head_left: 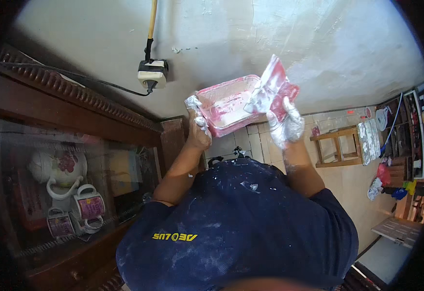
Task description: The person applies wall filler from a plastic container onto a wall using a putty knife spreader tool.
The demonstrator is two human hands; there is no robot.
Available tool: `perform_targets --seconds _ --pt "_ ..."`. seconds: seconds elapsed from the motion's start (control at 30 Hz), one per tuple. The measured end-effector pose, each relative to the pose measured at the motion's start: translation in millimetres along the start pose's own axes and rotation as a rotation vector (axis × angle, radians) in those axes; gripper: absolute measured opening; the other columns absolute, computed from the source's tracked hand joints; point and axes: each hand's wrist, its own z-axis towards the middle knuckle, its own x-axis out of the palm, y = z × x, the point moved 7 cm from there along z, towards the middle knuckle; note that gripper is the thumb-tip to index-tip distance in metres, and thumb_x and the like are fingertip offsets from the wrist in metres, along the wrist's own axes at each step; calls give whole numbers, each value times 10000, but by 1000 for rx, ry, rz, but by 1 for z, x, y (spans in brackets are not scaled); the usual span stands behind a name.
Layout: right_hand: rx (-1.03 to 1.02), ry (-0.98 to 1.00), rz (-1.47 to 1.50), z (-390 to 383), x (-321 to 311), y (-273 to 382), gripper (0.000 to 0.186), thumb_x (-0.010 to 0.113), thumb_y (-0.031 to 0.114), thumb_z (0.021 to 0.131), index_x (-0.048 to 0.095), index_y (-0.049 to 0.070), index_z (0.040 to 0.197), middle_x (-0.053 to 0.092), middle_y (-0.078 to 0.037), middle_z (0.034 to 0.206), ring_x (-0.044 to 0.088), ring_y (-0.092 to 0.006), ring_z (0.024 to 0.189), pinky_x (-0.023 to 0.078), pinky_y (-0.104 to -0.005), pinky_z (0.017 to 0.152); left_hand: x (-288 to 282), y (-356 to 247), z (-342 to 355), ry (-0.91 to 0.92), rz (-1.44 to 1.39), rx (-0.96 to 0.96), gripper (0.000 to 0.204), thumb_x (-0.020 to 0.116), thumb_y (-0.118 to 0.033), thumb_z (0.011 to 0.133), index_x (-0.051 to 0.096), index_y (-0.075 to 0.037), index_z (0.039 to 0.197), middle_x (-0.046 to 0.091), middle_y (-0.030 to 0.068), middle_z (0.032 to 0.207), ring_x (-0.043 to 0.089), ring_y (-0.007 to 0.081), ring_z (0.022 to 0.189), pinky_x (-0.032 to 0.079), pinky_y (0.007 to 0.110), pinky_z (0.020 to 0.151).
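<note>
My left hand [199,121], smeared with white, grips the left end of a pink rectangular plastic tub [227,128]. White paste coats the tub's inside walls and bottom. My right hand [288,127] is white with paste too and is closed around a pink, flat, pointed scraper [279,83]. The scraper is tilted upward, with white paste over much of its face. Its left edge overlaps the tub's right end in the picture; whether they touch I cannot tell.
Ahead is a grey-white wall [212,43] carrying a socket with a plugged-in cable [152,75]. A dark wooden glass cabinet [76,106] with mugs and a teapot stands on the left. A paint-spattered wooden stool [340,145] is on the tiled floor at right, near cluttered shelves.
</note>
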Motion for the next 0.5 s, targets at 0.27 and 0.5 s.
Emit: perform_targets --seconds 0.27,0.5 --pt "-995 796 -1834 -48 65 36 454 655 26 704 635 93 1152 658 -94 1121 657 -263 1008 547 -354 835 20 -57 8 257 542 267 1150 919 -365 525 221 -1 1364 445 143 1278 470 251 1173 330 417 1040" --pt "-658 1077 -1995 -81 46 17 503 632 14 590 643 20 1093 642 -148 1151 636 -312 1058 536 -394 857 11 -31 4 272 777 271 1141 928 -300 524 187 0 1338 431 144 1244 488 245 1159 398 398 1003"
